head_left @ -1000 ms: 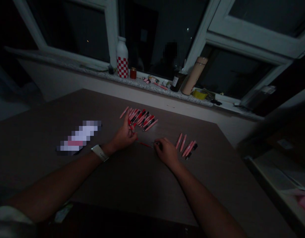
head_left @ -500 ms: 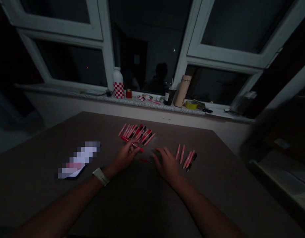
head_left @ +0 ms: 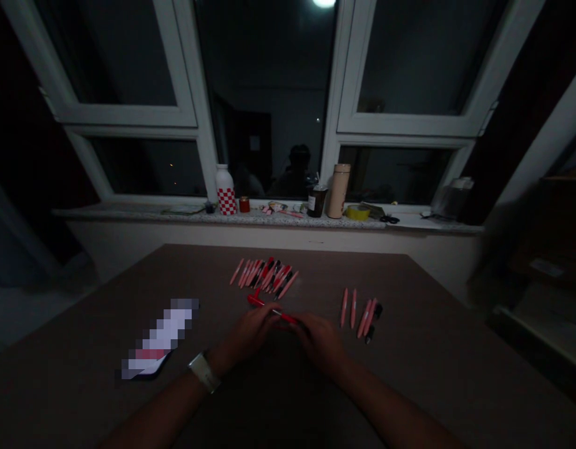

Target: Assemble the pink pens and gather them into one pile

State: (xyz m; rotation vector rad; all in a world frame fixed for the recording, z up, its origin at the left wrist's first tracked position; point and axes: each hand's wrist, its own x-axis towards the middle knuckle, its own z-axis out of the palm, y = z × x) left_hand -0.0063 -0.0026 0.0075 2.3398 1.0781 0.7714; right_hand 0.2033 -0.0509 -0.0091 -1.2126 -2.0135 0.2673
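Observation:
A red pen (head_left: 256, 300) slants across the space between my hands, with a pale band near its middle. Around that middle my left hand (head_left: 257, 327) is closed, fingers wrapped on the barrel. My right hand (head_left: 319, 342) has its thumb and fingers closed at the pen's red right end, partly hiding it. Just beyond lies a bunch of pens (head_left: 264, 274), pink, red and black, packed side by side. To the right of my right hand is a smaller group of pink pens (head_left: 366, 318) with black parts among them.
A phone (head_left: 163, 340), its screen blurred out, lies left on the brown table (head_left: 175, 268). Along the windowsill (head_left: 175, 216) stand a checkered bottle (head_left: 226, 193), a small jar (head_left: 244, 204), a drink cup (head_left: 316, 201), a beige flask (head_left: 339, 192) and yellow tape (head_left: 357, 212).
My right hand has closed in on the red pen's right end. The left hand has shifted right with the pen. The thin red piece on the table is hidden now. The view has tilted up.

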